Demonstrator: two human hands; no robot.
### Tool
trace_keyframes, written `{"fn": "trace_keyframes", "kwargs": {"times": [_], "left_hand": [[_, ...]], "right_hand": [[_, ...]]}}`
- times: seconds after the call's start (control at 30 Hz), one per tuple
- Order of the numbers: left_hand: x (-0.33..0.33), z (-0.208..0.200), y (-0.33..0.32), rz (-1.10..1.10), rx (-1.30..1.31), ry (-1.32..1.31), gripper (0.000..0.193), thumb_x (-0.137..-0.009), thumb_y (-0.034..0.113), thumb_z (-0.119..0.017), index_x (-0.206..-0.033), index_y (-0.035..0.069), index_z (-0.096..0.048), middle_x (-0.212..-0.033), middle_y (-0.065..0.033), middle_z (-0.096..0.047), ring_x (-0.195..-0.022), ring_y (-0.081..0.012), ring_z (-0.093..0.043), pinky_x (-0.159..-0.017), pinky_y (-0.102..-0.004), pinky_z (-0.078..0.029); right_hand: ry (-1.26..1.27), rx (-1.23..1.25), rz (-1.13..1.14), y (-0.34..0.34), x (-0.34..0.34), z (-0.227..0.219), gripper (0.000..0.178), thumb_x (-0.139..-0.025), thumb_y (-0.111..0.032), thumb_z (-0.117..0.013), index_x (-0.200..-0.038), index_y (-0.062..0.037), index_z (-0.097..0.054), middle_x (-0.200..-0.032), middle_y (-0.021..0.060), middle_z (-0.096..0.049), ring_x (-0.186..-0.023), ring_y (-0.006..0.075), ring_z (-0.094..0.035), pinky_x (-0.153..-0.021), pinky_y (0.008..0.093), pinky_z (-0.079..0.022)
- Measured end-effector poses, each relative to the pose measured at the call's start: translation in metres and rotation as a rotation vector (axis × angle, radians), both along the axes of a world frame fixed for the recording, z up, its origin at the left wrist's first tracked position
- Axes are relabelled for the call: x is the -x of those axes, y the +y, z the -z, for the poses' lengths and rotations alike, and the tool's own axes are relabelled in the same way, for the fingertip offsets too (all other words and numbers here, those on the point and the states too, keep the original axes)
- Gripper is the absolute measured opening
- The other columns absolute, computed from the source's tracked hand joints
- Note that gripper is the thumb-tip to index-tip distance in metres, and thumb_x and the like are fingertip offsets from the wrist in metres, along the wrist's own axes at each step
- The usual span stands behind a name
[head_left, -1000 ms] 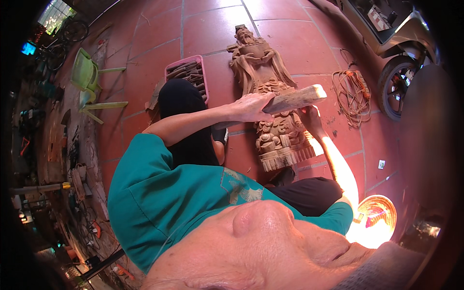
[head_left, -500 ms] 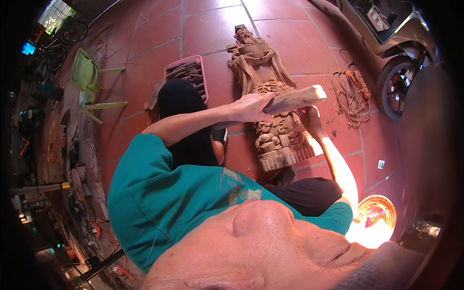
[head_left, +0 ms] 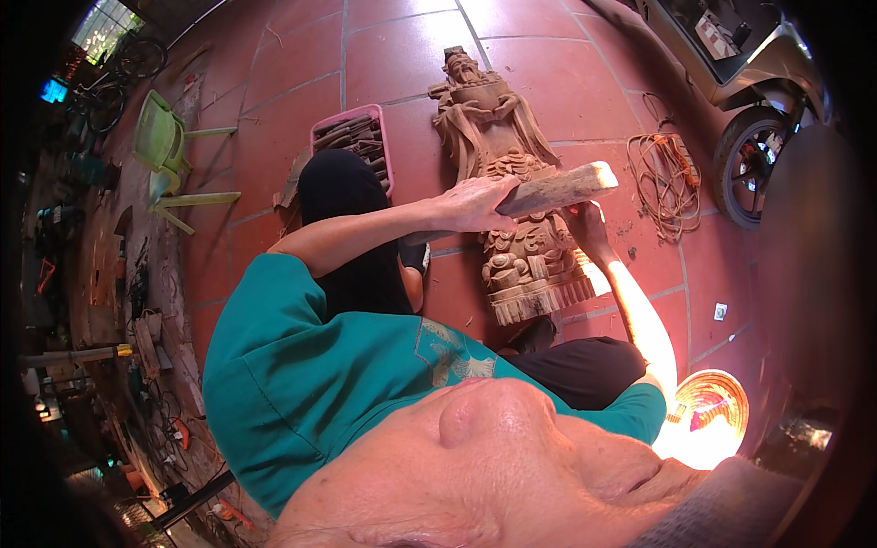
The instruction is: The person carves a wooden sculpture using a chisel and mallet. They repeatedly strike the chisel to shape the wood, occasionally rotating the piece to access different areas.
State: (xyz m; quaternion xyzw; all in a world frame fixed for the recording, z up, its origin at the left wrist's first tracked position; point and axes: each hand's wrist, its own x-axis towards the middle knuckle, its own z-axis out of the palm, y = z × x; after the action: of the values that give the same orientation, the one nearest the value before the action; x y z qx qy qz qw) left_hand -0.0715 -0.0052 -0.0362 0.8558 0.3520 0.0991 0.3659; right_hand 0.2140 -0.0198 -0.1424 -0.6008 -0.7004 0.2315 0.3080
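A carved wooden statue [head_left: 525, 251] of a bearded robed figure lies on the tiled floor, its head pointing away from me and its base nearest. Across its lower half my left hand [head_left: 480, 203] grips a thick, squared wooden bar [head_left: 562, 187], fingers wrapped over it. The bar's pale end points right. Just under that end, at the statue's right edge, is my right hand [head_left: 586, 224] with its fingers curled. Whatever they may hold is hidden by the bar and the bright glare.
A pink tray [head_left: 387, 155] of carving tools stands left of the statue, beyond my knee. To the right lie a coiled orange cord [head_left: 662, 183] and a parked motorbike's wheel [head_left: 751, 164]. A green plastic chair [head_left: 160, 137] is far left. A glowing lamp [head_left: 708, 416] stands near my right elbow.
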Motion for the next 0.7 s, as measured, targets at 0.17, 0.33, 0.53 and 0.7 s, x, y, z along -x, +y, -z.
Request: {"fn": "trace_keyframes", "kwargs": {"times": [0.17, 0.33, 0.53, 0.7], "left_hand": [[0.000, -0.002, 0.000, -0.002, 0.011, 0.004, 0.070, -0.081, 0.038, -0.076, -0.127, -0.005, -0.045, -0.097, -0.0283, -0.065, -0.097, -0.0450, -0.064, -0.083, -0.0511, -0.047], [0.000, -0.008, -0.001, -0.015, 0.005, 0.021, 0.069, -0.082, 0.039, -0.076, -0.126, -0.004, -0.046, -0.097, -0.0282, -0.066, -0.096, -0.0452, -0.064, -0.083, -0.0512, -0.048], [0.000, -0.009, 0.001, -0.023, -0.008, -0.003, 0.069, -0.083, 0.037, -0.076, -0.129, -0.004, -0.045, -0.089, -0.0295, -0.065, -0.089, -0.0437, -0.066, -0.080, -0.0489, -0.048], [0.000, 0.005, 0.005, -0.046, -0.019, -0.048, 0.061, -0.081, 0.034, -0.079, -0.125, 0.001, -0.052, -0.094, -0.0254, -0.066, -0.090, -0.0401, -0.066, -0.081, -0.0452, -0.050]], "right_hand": [[-0.003, -0.036, -0.006, 0.000, -0.001, 0.001, 0.030, -0.090, -0.027, -0.074, -0.100, 0.0015, -0.070, -0.087, 0.0181, -0.072, -0.077, 0.0303, -0.070, -0.071, 0.0385, -0.054], [-0.104, -0.069, -0.037, 0.008, -0.009, 0.010, 0.030, -0.088, -0.027, -0.075, -0.098, 0.0011, -0.070, -0.085, 0.0180, -0.071, -0.078, 0.0321, -0.070, -0.071, 0.0389, -0.054], [-0.088, -0.110, -0.022, 0.011, -0.006, 0.000, 0.027, -0.088, -0.026, -0.075, -0.094, -0.0005, -0.070, -0.082, 0.0170, -0.071, -0.075, 0.0324, -0.068, -0.069, 0.0403, -0.053], [-0.069, -0.034, -0.075, 0.012, -0.013, 0.006, 0.025, -0.089, -0.026, -0.072, -0.087, -0.0013, -0.066, -0.076, 0.0185, -0.065, -0.073, 0.0332, -0.066, -0.067, 0.0434, -0.051]]}}
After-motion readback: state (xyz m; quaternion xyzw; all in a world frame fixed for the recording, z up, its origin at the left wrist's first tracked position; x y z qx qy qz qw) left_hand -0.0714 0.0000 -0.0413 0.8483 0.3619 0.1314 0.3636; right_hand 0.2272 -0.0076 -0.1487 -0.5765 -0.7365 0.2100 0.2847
